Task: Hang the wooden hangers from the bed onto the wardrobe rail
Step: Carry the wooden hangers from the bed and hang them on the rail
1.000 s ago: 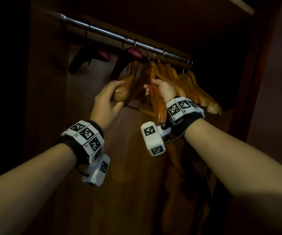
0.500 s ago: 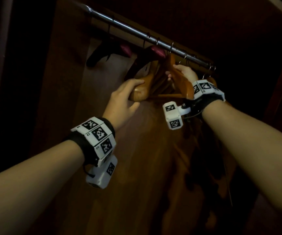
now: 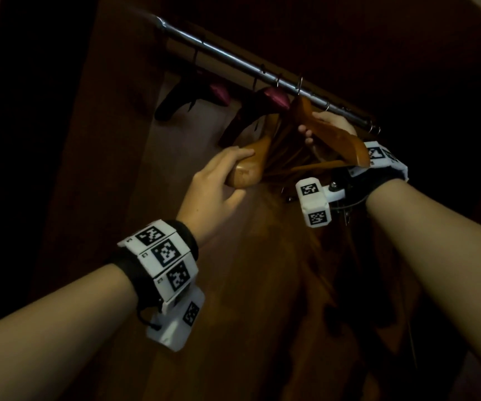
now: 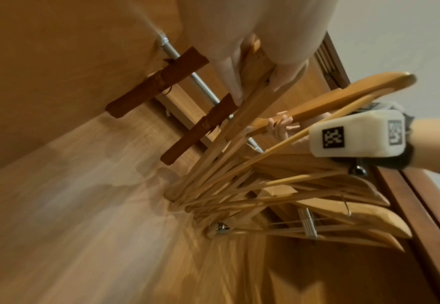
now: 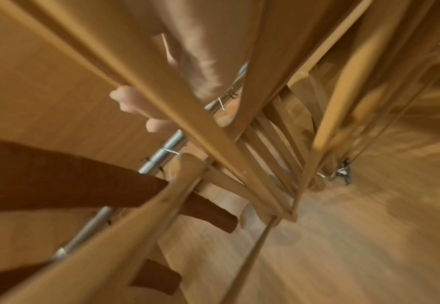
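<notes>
A metal rail (image 3: 233, 60) runs across the dark wardrobe. My right hand (image 3: 324, 125) grips the shoulder of a wooden hanger (image 3: 334, 133) just under the rail, its wire hook (image 3: 300, 85) at the bar. My left hand (image 3: 219, 175) holds the rounded end of another wooden hanger (image 3: 251, 166) that hangs from the rail. In the left wrist view a bunch of several wooden hangers (image 4: 278, 195) fans out beneath the rail (image 4: 200, 84), and the right-hand fingers (image 4: 281, 125) curl round a hanger arm (image 4: 343, 96). The right wrist view shows fingertips (image 5: 135, 102) wrapped over a wooden bar, blurred.
Two dark padded hangers (image 3: 175, 96) (image 3: 251, 111) hang on the rail's left part. The wardrobe's wooden back panel (image 3: 262, 285) lies behind the hands, and its door frame (image 4: 421, 205) stands at the right. More wire hooks (image 3: 373, 128) crowd the rail's right end.
My right hand has carried its hanger up from below the bunch to the rail. The left hand kept its hold on the other hanger's end.
</notes>
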`<action>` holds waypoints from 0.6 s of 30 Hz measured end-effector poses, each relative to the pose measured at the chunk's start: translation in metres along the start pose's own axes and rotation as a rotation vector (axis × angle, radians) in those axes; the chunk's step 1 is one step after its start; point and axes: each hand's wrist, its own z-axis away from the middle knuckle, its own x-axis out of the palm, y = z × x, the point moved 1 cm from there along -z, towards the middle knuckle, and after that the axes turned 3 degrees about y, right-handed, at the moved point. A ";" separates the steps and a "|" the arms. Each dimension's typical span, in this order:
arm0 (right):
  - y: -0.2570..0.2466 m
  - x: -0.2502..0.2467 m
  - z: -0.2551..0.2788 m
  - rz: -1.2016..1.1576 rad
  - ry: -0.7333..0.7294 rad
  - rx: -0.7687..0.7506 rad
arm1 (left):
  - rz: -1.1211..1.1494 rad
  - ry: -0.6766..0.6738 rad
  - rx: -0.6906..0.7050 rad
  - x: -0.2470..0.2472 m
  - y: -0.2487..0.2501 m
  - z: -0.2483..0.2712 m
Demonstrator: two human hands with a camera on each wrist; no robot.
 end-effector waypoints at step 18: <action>0.003 0.025 0.008 0.025 0.148 0.019 | -0.055 0.018 0.072 -0.003 -0.003 -0.002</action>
